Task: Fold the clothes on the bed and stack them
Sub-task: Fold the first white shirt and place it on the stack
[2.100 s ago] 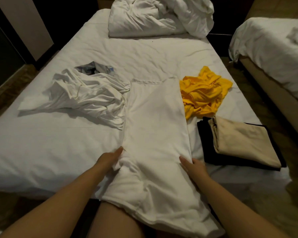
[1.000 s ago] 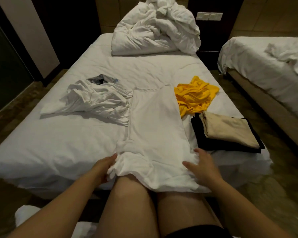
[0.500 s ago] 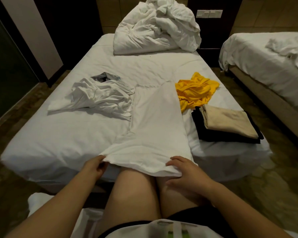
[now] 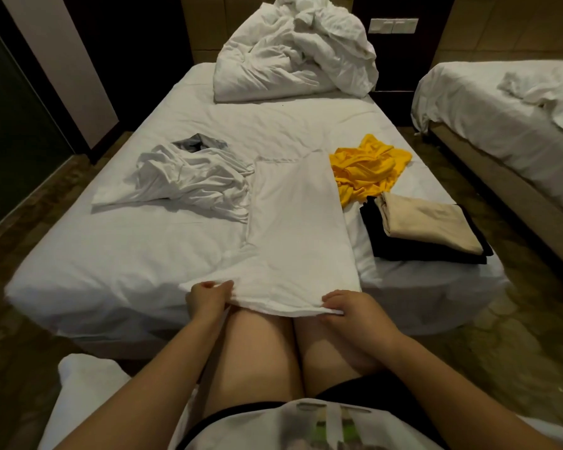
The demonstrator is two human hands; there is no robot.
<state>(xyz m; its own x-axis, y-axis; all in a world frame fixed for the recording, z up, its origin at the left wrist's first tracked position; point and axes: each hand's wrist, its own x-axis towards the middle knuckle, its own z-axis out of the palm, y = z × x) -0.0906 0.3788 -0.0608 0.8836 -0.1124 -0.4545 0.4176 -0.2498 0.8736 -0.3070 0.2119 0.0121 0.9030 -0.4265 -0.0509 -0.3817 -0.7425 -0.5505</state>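
White garment (image 4: 299, 222) on bed (image 4: 111, 254), hem pinched by left hand (image 4: 205, 297), right hand (image 4: 355, 311)

On the bed (image 4: 111, 254), a shirt (image 4: 299, 228) lies flat in the middle, its near edge past the foot. A heap (image 4: 189, 183) touches its left side. A bunched top (image 4: 368, 170) lies at its right, with a folded stack (image 4: 426, 222) just before that. A duvet (image 4: 293, 60) sits behind.
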